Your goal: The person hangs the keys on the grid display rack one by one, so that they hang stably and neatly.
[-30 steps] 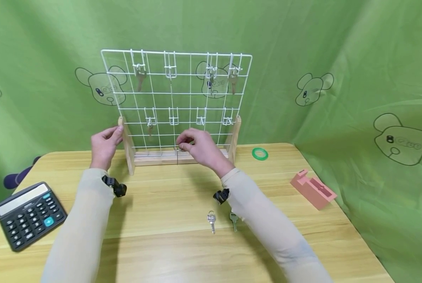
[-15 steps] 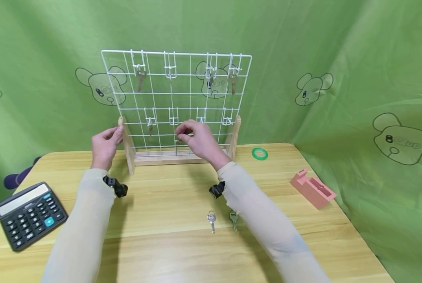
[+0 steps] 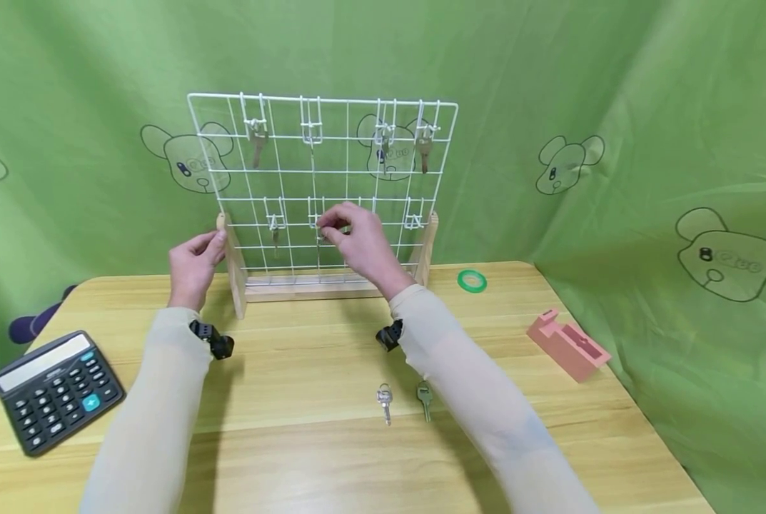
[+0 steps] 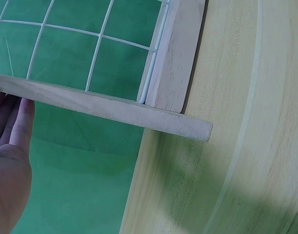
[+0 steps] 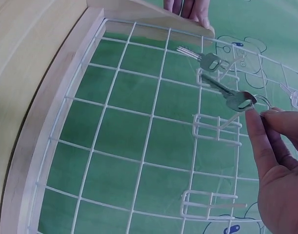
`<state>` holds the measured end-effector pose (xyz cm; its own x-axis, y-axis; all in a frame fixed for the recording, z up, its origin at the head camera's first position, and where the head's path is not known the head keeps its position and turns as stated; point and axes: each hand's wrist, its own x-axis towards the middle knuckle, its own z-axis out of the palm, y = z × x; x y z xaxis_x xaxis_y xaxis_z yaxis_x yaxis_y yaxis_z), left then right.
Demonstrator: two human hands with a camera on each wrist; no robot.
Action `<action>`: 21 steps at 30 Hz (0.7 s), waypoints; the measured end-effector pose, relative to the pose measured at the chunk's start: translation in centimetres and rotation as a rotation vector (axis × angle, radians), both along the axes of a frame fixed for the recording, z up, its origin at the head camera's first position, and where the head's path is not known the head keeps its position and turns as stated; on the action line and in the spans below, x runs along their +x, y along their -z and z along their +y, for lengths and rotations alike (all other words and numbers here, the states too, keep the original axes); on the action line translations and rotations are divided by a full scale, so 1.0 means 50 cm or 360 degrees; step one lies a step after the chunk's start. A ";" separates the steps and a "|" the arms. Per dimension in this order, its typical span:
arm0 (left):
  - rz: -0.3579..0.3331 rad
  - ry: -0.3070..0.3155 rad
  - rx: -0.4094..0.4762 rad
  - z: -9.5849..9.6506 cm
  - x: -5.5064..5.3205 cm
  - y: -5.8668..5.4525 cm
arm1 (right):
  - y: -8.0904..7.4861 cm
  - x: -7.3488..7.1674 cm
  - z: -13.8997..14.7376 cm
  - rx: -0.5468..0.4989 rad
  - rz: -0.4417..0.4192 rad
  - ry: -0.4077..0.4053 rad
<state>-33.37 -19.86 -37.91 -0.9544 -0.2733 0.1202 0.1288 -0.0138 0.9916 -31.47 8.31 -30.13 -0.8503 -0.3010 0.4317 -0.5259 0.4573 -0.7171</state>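
Observation:
My right hand pinches a key by the ring at its head, in front of the second hook of the lower row. The key's blade points away from the fingers, towards the left in the right wrist view. Behind that key, another key hangs on the neighbouring hook. My left hand grips the top of the rack's left wooden post, its thumb on the near side. In the left wrist view the fingertips of the left hand disappear behind the post. The white wire grid leans back between both posts.
Several keys hang along the upper hooks, one at the upper left. A silver key and a darker key lie on the table. Around them are a calculator, green tape roll and pink tape dispenser.
The right hand has risen with the key from the rack's base to the lower row of hooks. My left hand stays at the post.

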 end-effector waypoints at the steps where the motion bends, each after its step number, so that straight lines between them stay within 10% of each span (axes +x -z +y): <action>1: -0.0005 -0.0005 -0.0009 0.000 -0.001 0.001 | -0.001 -0.002 -0.001 -0.0002 0.0006 0.0007; 21: -0.0008 -0.0020 0.0060 0.002 -0.003 0.002 | 0.016 -0.026 -0.012 0.0034 -0.0024 0.0101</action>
<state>-33.51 -19.77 -38.04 -0.9514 -0.2896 0.1046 0.1241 -0.0497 0.9910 -32.76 7.72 -30.92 -0.8745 -0.2552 0.4125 -0.4843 0.5049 -0.7145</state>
